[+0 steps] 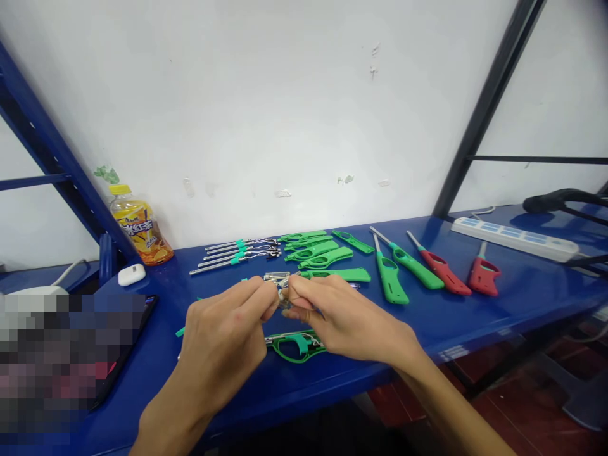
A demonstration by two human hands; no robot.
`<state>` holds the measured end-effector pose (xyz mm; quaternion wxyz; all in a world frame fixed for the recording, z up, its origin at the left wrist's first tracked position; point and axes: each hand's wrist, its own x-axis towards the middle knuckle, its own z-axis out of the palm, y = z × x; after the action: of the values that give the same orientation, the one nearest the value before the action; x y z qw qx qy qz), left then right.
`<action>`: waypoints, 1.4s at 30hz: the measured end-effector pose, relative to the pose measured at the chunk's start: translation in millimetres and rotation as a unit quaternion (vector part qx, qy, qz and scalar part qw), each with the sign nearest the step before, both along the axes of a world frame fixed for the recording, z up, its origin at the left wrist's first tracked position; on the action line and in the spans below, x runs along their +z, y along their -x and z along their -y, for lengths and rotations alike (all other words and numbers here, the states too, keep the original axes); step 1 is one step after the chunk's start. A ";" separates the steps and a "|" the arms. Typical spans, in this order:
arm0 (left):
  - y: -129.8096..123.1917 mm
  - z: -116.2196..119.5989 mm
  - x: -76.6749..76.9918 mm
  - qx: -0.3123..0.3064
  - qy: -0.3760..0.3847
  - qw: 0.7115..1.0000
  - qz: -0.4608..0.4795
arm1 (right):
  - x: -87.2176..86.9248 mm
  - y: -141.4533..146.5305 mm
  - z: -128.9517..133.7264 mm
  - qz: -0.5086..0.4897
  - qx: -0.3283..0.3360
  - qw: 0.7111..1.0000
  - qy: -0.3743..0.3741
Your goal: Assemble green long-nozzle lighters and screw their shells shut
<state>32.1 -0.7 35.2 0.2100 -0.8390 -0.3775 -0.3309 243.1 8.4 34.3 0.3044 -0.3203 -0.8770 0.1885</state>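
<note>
Left hand [228, 323]: fingers curled in, tips clamped on a small part [284, 295]. Right hand [349, 316]: thumb and index pinched on the same part from the other side, the two sets of tips almost meeting. Part is raised above the bench [247, 394], mostly hidden by the fingers — shiny and pale bits show, can't tell its full shape.

Just below the fingertips, on the near side: open shell [293, 358], green plastic, curved outline, teal trigger and thin pale wire inside, partly covered by the right hand. Can't tell if the hand touches it.

Beyond the fingers: more shells [341, 254], smooth matte green, each with an oval finger hole. Beyond and left of those tips: slim silver tubes [216, 265], metal, teal collars, loose thin wires at one end.

Right of the right fingers, well apart: green lighters [394, 289], then red lighters [444, 273], all with metal nozzles. Far left of the left fingers: glossy white case [132, 275], rounded corners — clear bottle [141, 234] behind it, yellow cap.
</note>
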 end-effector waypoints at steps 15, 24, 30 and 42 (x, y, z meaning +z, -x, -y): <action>20.0 -6.3 8.3 -0.029 0.152 0.986 0.066 | 9.7 -26.1 -0.5 0.114 -0.033 0.993 -0.024; 19.3 -7.9 -12.1 -0.048 0.292 0.951 -0.092 | -2.1 -39.3 -7.0 0.212 -0.059 0.975 0.002; 32.4 -15.8 -19.1 -0.047 0.356 0.929 -0.089 | -1.4 -26.2 -3.1 0.215 -0.050 0.975 0.000; 26.6 -21.7 -20.2 -0.071 0.334 0.937 -0.072 | -6.2 -13.4 8.8 0.291 -0.059 0.948 -0.114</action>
<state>5.6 21.1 15.1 -0.0799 -0.9070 -0.3898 -0.1382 256.5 -0.4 28.1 0.0805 -0.3755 -0.9228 -0.0325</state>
